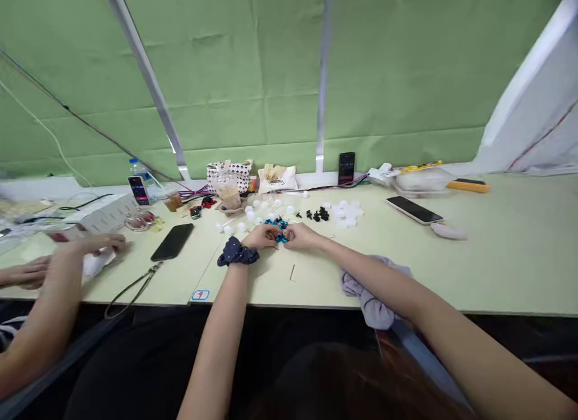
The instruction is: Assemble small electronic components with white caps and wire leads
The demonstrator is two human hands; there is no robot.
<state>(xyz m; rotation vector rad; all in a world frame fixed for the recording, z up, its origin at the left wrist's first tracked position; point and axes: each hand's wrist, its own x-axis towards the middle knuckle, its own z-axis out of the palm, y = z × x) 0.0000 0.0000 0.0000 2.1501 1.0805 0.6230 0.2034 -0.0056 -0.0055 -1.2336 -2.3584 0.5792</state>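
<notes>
My left hand (262,236), with a dark dotted scrunchie (238,253) on its wrist, has its fingers curled in at a small heap of shiny blue parts (279,223). Facing it from the right, my right hand (300,236) has its fingertips pinched together. Another blue part (282,238) shows between the fingertips of both hands; whether either one grips it is too small to tell. White round caps (242,227) and clear tubes lie behind and left of the heap. Small black parts (321,215) and a pile of white pieces (347,213) lie to the right.
A thin metal pin (292,272) lies before my hands. A grey cloth (377,287) hangs over the table edge under my right forearm. Phones (172,242) lie at both sides. At left, a co-worker's hands (102,244) handle something white. A drink cup (229,194) stands behind.
</notes>
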